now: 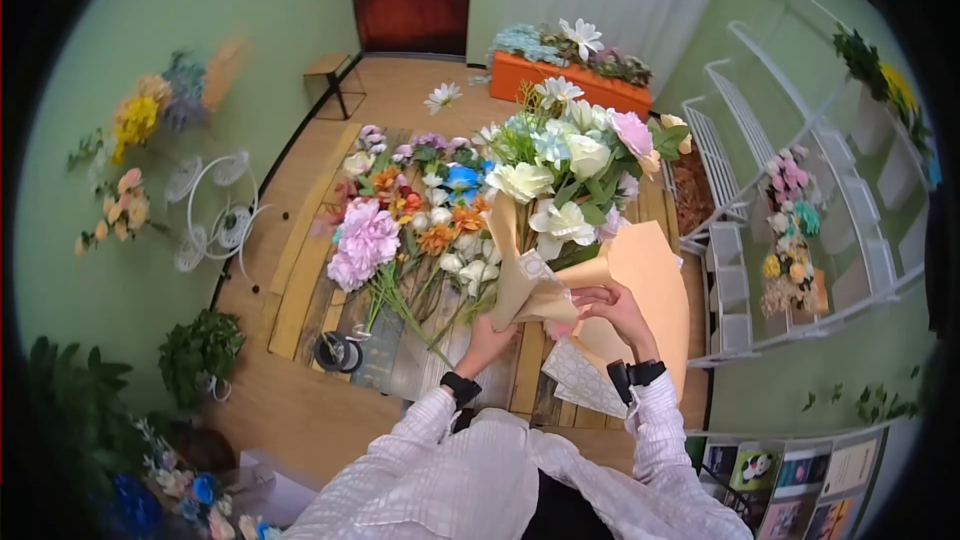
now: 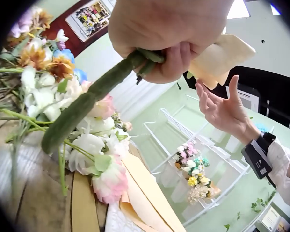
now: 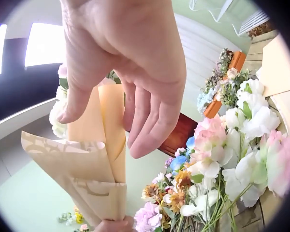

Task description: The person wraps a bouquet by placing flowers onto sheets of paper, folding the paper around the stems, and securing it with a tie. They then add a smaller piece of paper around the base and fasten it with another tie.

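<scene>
A bouquet of white and pink flowers [image 1: 585, 155] stands upright in cream patterned wrapping paper [image 1: 535, 295]. My left hand [image 1: 488, 342] grips it low down; the left wrist view shows the fingers of this hand [image 2: 169, 34] curled round, with a thick green stem [image 2: 82, 104] sticking out below. Beside the paper is my right hand [image 1: 617, 312], its fingers loosely bent. Seen from the right wrist, the thumb and fingers of that hand [image 3: 130, 58] are apart next to the wrapped paper [image 3: 94, 176], pinching nothing; whether they touch it I cannot tell.
Loose flowers [image 1: 365, 240] cover the left part of the wooden table [image 1: 290, 310]. A wire spool [image 1: 337, 351] lies near its front left. More peach paper [image 1: 655, 290] and a patterned sheet [image 1: 585, 380] lie on the right. Beyond stand an orange planter [image 1: 570, 83] and white racks [image 1: 730, 315].
</scene>
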A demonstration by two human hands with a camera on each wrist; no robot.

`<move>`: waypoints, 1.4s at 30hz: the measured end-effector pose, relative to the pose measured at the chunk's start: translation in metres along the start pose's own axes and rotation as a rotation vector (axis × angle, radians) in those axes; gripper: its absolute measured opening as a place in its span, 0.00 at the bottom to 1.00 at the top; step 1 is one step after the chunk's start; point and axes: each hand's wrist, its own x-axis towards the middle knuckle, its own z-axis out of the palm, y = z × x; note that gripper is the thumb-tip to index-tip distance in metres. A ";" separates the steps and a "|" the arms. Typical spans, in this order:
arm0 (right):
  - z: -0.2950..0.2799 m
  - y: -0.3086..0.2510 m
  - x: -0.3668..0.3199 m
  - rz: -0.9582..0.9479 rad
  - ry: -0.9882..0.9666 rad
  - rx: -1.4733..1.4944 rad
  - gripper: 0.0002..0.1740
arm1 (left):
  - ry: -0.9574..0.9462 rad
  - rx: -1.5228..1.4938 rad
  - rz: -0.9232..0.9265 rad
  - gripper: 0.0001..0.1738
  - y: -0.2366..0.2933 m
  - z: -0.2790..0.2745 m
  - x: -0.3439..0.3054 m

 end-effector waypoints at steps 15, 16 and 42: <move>0.111 0.041 0.080 0.191 -0.288 -0.111 0.05 | 0.560 0.425 0.081 0.17 -0.002 -0.040 -0.114; 0.123 0.030 0.072 0.137 -0.278 -0.129 0.04 | 0.607 0.430 0.062 0.17 -0.003 -0.046 -0.116; 0.377 0.176 0.138 -0.093 -0.404 -0.717 0.18 | 0.956 -0.121 -0.081 0.14 0.013 -0.340 -0.176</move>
